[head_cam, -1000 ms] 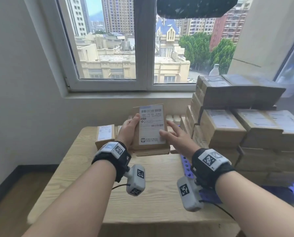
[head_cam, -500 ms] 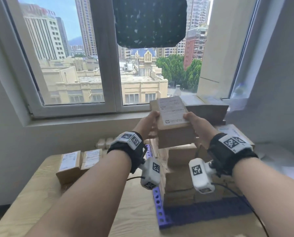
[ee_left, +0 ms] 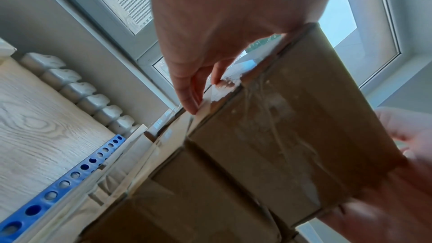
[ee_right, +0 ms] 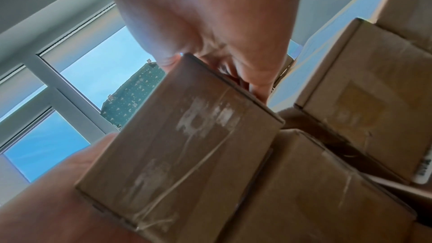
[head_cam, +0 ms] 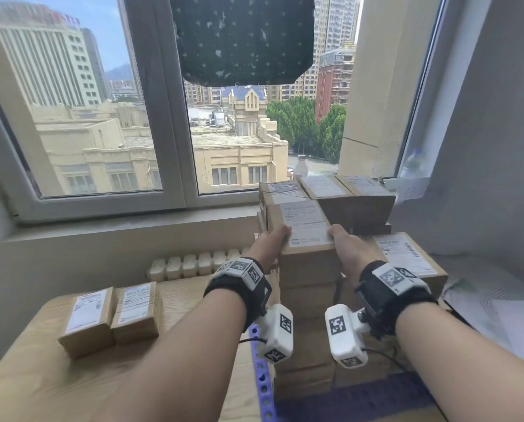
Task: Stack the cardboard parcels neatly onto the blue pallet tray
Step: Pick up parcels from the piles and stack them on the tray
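I have the cardboard parcel [head_cam: 305, 229] between both hands, sitting at the top of the front column of the stack [head_cam: 308, 303] on the blue pallet tray [head_cam: 262, 379]. My left hand [head_cam: 268, 246] is on its left side, thumb over the near top edge by the white label [head_cam: 306, 222]; my right hand [head_cam: 350, 249] mirrors it on the right side, thumb on the label's near corner. From the left wrist view, the fingers [ee_left: 187, 88] run nearly straight along the parcel's side, tips at the taped edge, while the palm presses flat against the cardboard. From the right wrist view, the fingers [ee_right: 254, 78] curl round the parcel's far edge, so that hand grips it. I think the parcel's underside already touches the box below, but the blur in both wrist views keeps me from being sure.

Behind it, taller rows of parcels [head_cam: 346, 193] stand against the window sill. On the wooden table [head_cam: 56, 376], well to the left of the tray, two more labelled parcels [head_cam: 111, 318] stand side by side, touching.
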